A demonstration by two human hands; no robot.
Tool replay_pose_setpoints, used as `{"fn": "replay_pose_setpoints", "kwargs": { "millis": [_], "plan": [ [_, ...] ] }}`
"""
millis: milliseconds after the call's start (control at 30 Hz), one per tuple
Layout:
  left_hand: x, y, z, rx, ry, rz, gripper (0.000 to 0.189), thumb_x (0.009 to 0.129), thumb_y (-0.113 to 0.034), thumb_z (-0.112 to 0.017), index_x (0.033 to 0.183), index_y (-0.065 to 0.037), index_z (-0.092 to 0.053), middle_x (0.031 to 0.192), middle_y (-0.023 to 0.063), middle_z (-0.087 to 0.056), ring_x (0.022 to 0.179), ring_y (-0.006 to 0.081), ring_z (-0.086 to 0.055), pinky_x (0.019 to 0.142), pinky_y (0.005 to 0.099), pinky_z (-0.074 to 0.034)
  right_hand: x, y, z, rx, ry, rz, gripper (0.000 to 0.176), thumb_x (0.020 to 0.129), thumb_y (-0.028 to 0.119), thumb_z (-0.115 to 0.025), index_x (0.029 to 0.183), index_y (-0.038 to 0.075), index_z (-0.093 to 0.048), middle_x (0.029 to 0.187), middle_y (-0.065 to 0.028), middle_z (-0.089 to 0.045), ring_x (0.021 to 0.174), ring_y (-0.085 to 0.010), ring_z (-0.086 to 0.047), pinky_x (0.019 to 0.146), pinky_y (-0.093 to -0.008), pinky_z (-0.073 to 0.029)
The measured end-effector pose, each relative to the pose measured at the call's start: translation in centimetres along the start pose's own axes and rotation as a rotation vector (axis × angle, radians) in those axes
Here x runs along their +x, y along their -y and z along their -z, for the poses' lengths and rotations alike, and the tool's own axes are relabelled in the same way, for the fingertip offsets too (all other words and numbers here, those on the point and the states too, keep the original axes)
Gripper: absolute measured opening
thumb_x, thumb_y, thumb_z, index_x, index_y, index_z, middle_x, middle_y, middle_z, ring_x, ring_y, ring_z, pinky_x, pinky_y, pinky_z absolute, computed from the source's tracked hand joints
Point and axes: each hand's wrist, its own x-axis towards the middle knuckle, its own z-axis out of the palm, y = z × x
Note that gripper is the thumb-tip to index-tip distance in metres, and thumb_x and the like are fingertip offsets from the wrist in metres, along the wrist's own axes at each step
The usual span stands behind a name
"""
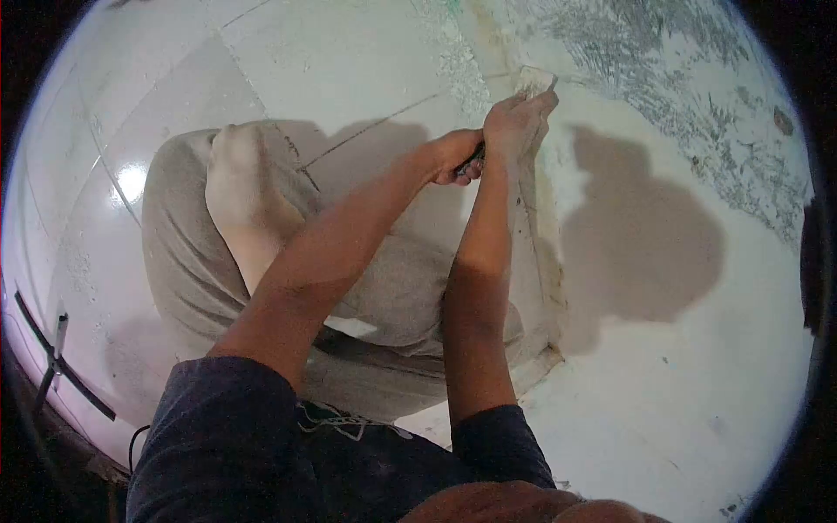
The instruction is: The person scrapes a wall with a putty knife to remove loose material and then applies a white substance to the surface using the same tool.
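Observation:
My left hand (458, 157) is closed around a black handle (472, 160), right beside my right wrist. Just beyond it, my right hand (516, 122) grips a flat, whitish plate (535, 81) smeared with plaster, like the blade of a scraper. The handle and plate appear to line up as one scraper, but my right hand hides where they join. The plate's far edge lies close to the seam (545, 227) where the tiled floor meets the white wall (663, 383).
Rough grey patches (689, 96) mark the upper right of the wall. My folded legs in grey-brown trousers (392, 279) lie under my arms, with a bare foot (244, 192) at left. A black cross-shaped stand (57, 362) is at far left. White crumbs dot the floor tiles (349, 61).

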Motion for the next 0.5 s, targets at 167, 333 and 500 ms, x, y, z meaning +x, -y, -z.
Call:
{"fn": "replay_pose_setpoints", "kwargs": {
  "millis": [167,333,500],
  "plan": [
    [-1.1,0.2,-1.8,0.219,-0.129,-0.101,0.032,0.096,-0.032,-0.040,0.071,-0.014,-0.046,0.056,-0.0034,-0.041,0.045,0.0076,-0.035,0.040,0.0235,-0.027,0.1,2.6,4.6,0.182,0.239,-0.218,0.035,0.089,0.012,-0.044,0.116,-0.006,-0.032,0.101,-0.0371,-0.057,0.096,-0.0515,-0.057,0.082,-0.0533,-0.045],
    [-2.5,-0.2,-1.8,0.163,-0.160,-0.058,0.037,0.097,-0.037,-0.035,0.068,-0.016,-0.043,0.055,-0.0050,-0.037,0.045,0.0072,-0.032,0.041,0.0243,-0.026,-0.2,1.3,2.0,0.189,0.222,-0.224,0.049,0.088,0.010,-0.044,0.129,-0.009,-0.025,0.107,-0.0371,-0.055,0.097,-0.0489,-0.058,0.084,-0.0498,-0.046],
    [-1.5,-0.6,-0.4,0.204,-0.130,-0.039,0.037,0.097,-0.038,-0.035,0.068,-0.016,-0.044,0.055,-0.0049,-0.037,0.044,0.0075,-0.033,0.040,0.0241,-0.025,-0.3,1.0,0.8,0.232,0.212,-0.186,0.062,0.087,0.007,-0.047,0.138,-0.010,-0.016,0.110,-0.0335,-0.053,0.103,-0.0468,-0.054,0.088,-0.0474,-0.045]
  ]
}}
